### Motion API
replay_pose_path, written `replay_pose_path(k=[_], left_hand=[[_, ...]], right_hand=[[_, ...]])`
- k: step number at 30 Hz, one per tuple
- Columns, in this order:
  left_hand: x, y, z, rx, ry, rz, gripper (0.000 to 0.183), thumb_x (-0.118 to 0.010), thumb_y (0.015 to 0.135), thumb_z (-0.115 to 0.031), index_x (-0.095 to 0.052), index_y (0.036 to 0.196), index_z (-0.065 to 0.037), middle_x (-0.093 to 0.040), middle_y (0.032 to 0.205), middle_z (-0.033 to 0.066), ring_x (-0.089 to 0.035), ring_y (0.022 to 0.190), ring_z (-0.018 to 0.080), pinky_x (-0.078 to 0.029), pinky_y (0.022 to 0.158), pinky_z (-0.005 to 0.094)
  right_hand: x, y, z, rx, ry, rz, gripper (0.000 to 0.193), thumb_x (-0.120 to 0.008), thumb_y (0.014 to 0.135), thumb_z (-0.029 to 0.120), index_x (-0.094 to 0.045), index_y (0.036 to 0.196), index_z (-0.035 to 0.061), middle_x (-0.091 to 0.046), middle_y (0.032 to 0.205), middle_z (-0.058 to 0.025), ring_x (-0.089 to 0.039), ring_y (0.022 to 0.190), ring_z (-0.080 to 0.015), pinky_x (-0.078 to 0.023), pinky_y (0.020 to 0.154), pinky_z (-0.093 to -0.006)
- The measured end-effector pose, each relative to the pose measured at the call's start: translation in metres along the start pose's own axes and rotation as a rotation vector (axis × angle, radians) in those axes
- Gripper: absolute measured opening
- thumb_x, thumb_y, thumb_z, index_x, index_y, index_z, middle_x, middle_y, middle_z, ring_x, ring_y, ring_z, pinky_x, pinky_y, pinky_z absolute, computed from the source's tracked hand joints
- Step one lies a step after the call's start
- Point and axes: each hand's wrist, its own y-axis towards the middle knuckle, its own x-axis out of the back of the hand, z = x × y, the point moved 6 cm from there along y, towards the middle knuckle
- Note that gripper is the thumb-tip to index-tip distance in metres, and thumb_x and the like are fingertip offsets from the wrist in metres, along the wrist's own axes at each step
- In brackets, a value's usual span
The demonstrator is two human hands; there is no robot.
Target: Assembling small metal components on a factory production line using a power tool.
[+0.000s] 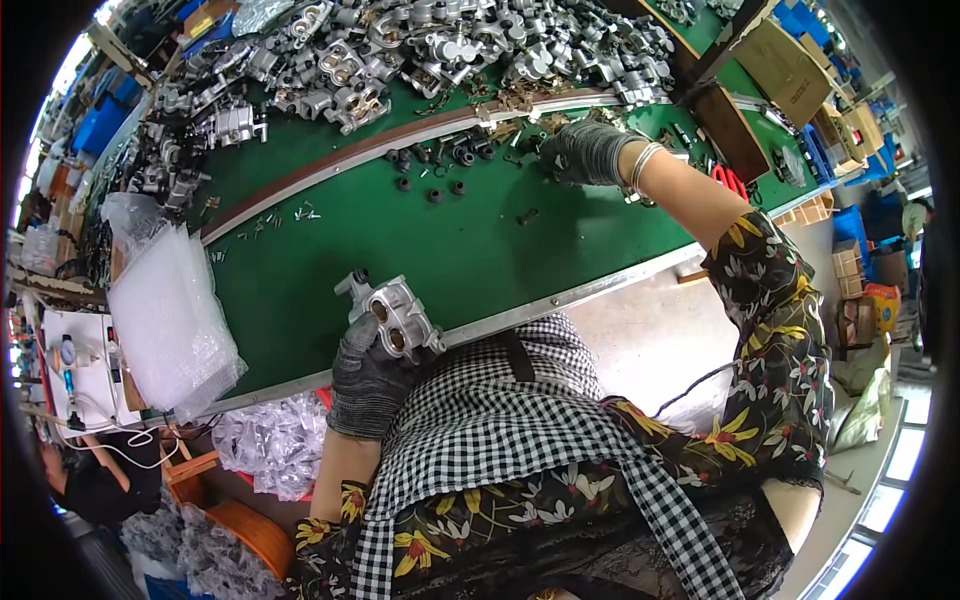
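Note:
My left hand (372, 385), in a dark grey knit glove, is closed round a silver brake caliper (398, 318) at the near edge of the green worktable (400, 235). Two round bores of the caliper face up. At the far right of the table, my right hand (590, 153), gloved alike, bends its fingers down among small parts by the metal-edged rail. Its fingertips are partly hidden, and whatever they hold does not show. Black rubber bushings (463, 156) lie left of it, and small brass-coloured clips (512, 104) lie along the rail.
Beyond the rail (330, 172) many silver calipers (440, 45) are heaped. Small screws (305, 212) and a dark pin (528, 216) lie on the green top. White bubble-wrap sheets (170, 310) hang over the left end. Red-handled scissors (730, 180) rest by a wooden divider (728, 130).

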Motion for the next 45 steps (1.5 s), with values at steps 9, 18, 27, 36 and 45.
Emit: replay_pose_path(k=[9,18,27,36,45], left_hand=[[0.009,0.006,0.000,-0.028,0.008,0.074,0.040,-0.059,0.086,-0.033,-0.053,0.117,-0.009,-0.060,0.107,0.0053,-0.059,0.098,0.0216,-0.048,0.089,0.0408],[0.007,0.013,0.007,-0.043,-0.043,0.004,0.047,-0.057,0.087,-0.043,-0.052,0.115,-0.007,-0.061,0.100,0.0136,-0.061,0.096,0.0260,-0.051,0.087,0.0405],[0.037,-0.035,0.006,-0.008,-0.026,-0.100,0.046,-0.054,0.090,-0.041,-0.049,0.122,-0.009,-0.060,0.103,0.0141,-0.061,0.096,0.0289,-0.052,0.085,0.0471],[0.053,-0.060,0.009,0.027,0.050,-0.345,0.042,-0.049,0.094,-0.040,-0.053,0.118,-0.006,-0.062,0.107,0.0165,-0.062,0.095,0.0307,-0.054,0.081,0.0533],[0.047,-0.072,0.003,-0.013,-0.029,-0.618,0.036,-0.043,0.097,-0.034,-0.052,0.116,-0.005,-0.062,0.095,0.0139,-0.066,0.079,0.0246,-0.059,0.069,0.0451]], right_hand=[[0.017,-0.005,-0.002,0.087,0.135,-0.123,0.020,-0.068,0.075,0.021,-0.066,0.091,0.0103,-0.066,0.080,-0.0107,-0.065,0.072,-0.0274,-0.053,0.063,-0.0379],[0.073,-0.039,0.172,0.636,0.707,-0.171,0.021,-0.074,0.076,0.019,-0.066,0.089,0.0042,-0.063,0.078,-0.0050,-0.060,0.068,-0.0138,-0.051,0.063,-0.0261],[0.014,0.004,0.269,0.941,0.410,-0.136,0.019,-0.063,0.082,0.009,-0.065,0.098,-0.0012,-0.065,0.094,-0.0159,-0.063,0.084,-0.0228,-0.051,0.077,-0.0306],[-0.018,0.018,0.305,0.787,0.329,0.231,0.024,-0.067,0.076,0.022,-0.065,0.086,0.0002,-0.062,0.085,-0.0173,-0.060,0.077,-0.0306,-0.050,0.070,-0.0364],[-0.023,0.021,0.314,0.673,0.267,0.286,0.016,-0.065,0.077,0.007,-0.065,0.087,-0.0053,-0.066,0.079,-0.0167,-0.062,0.065,-0.0228,-0.051,0.058,-0.0310]])
